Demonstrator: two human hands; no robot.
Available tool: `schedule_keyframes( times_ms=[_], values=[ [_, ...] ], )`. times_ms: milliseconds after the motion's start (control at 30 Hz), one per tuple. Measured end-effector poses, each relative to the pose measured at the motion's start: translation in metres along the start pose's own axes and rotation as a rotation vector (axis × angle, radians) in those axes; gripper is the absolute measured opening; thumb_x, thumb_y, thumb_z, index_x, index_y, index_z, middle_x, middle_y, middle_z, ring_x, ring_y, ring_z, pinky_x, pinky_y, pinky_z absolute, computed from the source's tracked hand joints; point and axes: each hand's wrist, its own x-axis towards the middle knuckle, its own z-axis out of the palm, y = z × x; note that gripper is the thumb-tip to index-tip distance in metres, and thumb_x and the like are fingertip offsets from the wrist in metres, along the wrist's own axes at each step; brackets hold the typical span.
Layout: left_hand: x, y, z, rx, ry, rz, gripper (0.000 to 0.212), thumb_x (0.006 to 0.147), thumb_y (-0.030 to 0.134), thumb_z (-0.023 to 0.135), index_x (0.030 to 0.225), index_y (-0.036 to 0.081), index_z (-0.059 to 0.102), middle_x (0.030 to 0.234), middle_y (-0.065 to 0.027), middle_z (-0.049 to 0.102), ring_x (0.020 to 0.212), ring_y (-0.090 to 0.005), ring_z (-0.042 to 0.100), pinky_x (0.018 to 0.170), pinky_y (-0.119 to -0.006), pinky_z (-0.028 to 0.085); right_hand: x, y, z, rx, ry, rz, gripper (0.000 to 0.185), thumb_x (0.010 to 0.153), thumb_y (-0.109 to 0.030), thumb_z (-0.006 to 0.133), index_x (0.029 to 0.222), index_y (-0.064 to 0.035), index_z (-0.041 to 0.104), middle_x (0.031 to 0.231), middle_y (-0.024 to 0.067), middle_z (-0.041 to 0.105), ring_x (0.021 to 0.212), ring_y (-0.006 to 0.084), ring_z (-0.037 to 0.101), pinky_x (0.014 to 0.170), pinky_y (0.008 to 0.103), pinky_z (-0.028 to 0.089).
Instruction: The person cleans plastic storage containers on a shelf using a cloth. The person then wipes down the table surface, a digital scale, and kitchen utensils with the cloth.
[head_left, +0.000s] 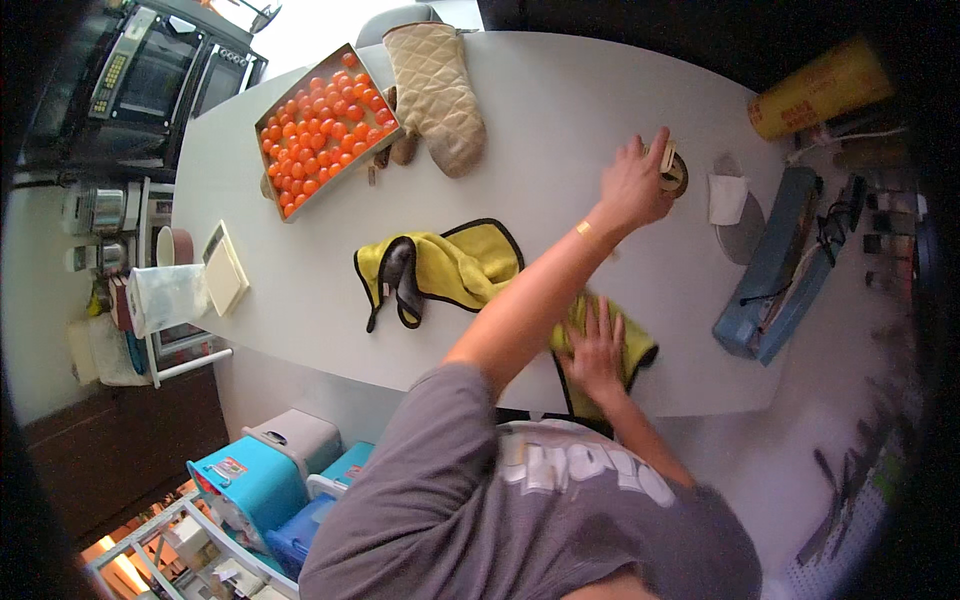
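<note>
My left hand (637, 180) reaches far across the white table (555, 97), its thumb and forefinger around a small round object (674, 176) that looks like a roll of tape; part of it is hidden by the fingers. A gold-coloured band is at that wrist. Nearer my body, my right hand (596, 349) lies palm down with its fingers spread on one end of a yellow cloth with black edging (480, 262). My left forearm passes over the cloth and hides its middle. The cloth's far left end is crumpled and shows a grey underside.
A tray (330, 176) of orange balls, like egg yolks, stands beside a quilted oven mitt (439, 97). At left lies what looks like a kitchen scale (225, 274). A blue long device (765, 270), a grey oval item (742, 232) and a yellow roll (821, 90) are at right.
</note>
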Motion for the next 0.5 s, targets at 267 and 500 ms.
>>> schedule_keyframes(
  times_ms=[267, 500],
  values=[
    [-0.201, -0.143, -0.131, 0.566, -0.135, -0.096, 0.068, 0.07, 0.04, 0.07, 0.131, 0.026, 0.046, 0.134, -0.0138, 0.04, 0.121, -0.0308, 0.039, 0.091, -0.045, 0.029, 0.297, -0.018, -0.043, -0.058, 0.212, 0.083, 0.053, 0.086, -0.036, 0.053, 0.136, -0.0288, 0.04, 0.145, 0.0131, 0.028, 0.137, 0.0315, 0.018, 0.109, 0.0524, 0.016],
    [-0.236, -0.183, -0.153, 0.467, -0.247, -0.142, 0.051, 0.069, 0.02, 0.069, 0.118, 0.02, 0.057, 0.093, -0.0092, 0.059, 0.08, -0.0264, 0.058, 0.062, -0.036, 0.042, 0.46, -0.024, -0.07, -0.107, 0.332, 0.232, 0.044, 0.089, -0.038, 0.048, 0.132, -0.0289, 0.046, 0.147, 0.0082, 0.027, 0.137, 0.0296, 0.02, 0.11, 0.0526, 0.017]
  ],
)
